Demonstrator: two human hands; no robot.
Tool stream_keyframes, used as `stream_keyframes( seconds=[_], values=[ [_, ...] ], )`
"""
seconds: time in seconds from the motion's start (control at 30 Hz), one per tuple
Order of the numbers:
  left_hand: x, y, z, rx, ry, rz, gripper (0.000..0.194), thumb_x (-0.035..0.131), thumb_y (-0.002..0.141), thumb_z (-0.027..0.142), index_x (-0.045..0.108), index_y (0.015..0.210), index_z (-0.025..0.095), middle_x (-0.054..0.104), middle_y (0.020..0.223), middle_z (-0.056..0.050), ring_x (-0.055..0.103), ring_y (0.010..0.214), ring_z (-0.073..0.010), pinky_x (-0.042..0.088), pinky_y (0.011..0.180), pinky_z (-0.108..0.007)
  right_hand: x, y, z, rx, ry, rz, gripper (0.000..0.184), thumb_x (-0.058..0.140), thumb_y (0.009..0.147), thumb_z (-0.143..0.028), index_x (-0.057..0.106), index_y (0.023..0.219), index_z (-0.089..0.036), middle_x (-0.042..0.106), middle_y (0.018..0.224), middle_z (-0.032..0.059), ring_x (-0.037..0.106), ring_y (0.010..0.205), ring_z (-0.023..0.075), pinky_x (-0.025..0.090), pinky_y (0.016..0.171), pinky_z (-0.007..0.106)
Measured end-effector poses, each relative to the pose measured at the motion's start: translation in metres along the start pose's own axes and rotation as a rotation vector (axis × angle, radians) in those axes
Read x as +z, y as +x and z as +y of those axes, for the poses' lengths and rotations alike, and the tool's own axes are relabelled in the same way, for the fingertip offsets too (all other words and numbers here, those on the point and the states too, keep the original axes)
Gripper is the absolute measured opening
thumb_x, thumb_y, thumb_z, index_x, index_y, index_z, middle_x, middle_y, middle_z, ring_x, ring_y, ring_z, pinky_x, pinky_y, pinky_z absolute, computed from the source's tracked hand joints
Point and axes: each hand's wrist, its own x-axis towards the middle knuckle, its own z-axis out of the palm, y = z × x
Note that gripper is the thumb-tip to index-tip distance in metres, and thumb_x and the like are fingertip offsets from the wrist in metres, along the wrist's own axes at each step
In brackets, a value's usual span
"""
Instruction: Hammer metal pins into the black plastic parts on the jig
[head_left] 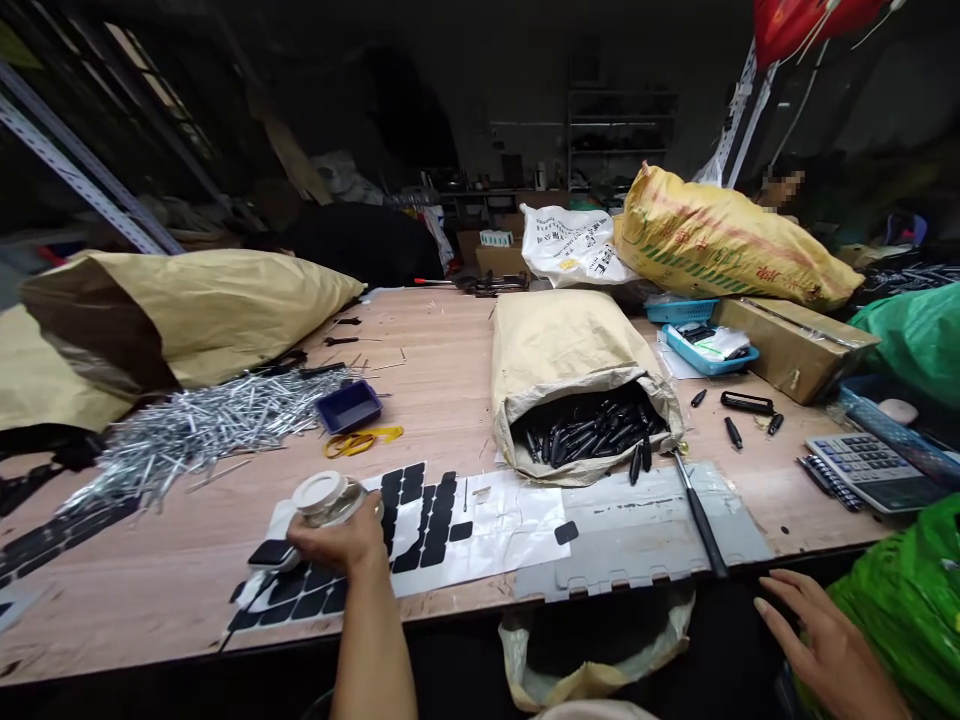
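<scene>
My left hand [341,540] is closed round a clear container with a white lid [321,490], just above the sheet of black rounded squares [431,525] on the table. Right by that hand lies a small device with a dark screen [271,553]. Beyond the table's front edge, my right hand [832,640] is empty, its fingers apart, beside a bright green bag [900,590]. A hammer-like tool with a black handle [703,525] lies across a grey plastic sheet [622,520]. Behind it, an open paper sack [577,330] shows many black pen-shaped parts [592,432].
At left a heap of silvery rods [217,425] spreads before a tan sack [225,310]. Yellow scissors [360,440] lie by a dark blue tray [349,407]. A calculator [862,465], cardboard box [802,345] and blue basket [709,350] occupy the right. A person [781,188] is behind.
</scene>
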Motion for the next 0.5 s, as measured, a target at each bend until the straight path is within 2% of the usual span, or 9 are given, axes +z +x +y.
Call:
stream_keyframes(
  seconds=[0.1,0.2,0.33,0.5],
  values=[
    [0.004,-0.006,-0.002,-0.047,0.022,0.072,0.087,0.088,0.035,0.021,0.036,0.104,0.024,0.051,0.113,-0.003,0.053,0.114,-0.0322,0.04,0.109,-0.053,0.001,0.005,-0.008,0.003,0.009,-0.006,0.049,0.048,0.092,-0.062,0.075,0.098,-0.022,0.073,0.11,0.012,0.073,0.096,0.0267,0.061,0.085,0.038],
    [0.01,-0.012,0.002,-0.061,0.015,0.064,0.087,0.087,0.037,0.019,0.035,0.106,0.024,0.051,0.111,-0.002,0.055,0.11,-0.029,0.043,0.107,-0.05,0.004,0.009,-0.014,0.0,0.008,-0.001,0.047,0.048,0.092,-0.059,0.075,0.098,-0.022,0.073,0.111,0.0121,0.073,0.099,0.0271,0.06,0.089,0.039],
    [0.022,-0.012,0.004,-0.097,0.027,0.058,0.085,0.089,0.039,0.022,0.034,0.104,0.026,0.052,0.106,0.0,0.057,0.107,-0.0288,0.043,0.105,-0.051,0.009,0.007,-0.013,-0.005,-0.009,-0.029,0.041,0.049,0.092,-0.053,0.075,0.1,-0.022,0.073,0.111,0.0114,0.073,0.098,0.0265,0.061,0.088,0.038],
    [0.05,-0.005,0.007,-0.11,0.011,0.056,0.082,0.087,0.039,0.023,0.033,0.101,0.026,0.052,0.106,0.0,0.058,0.107,-0.0285,0.044,0.104,-0.046,0.018,-0.001,-0.009,-0.013,-0.038,-0.073,0.035,0.053,0.092,-0.048,0.075,0.102,-0.023,0.072,0.115,0.0104,0.073,0.1,0.0272,0.061,0.089,0.038]
  ],
)
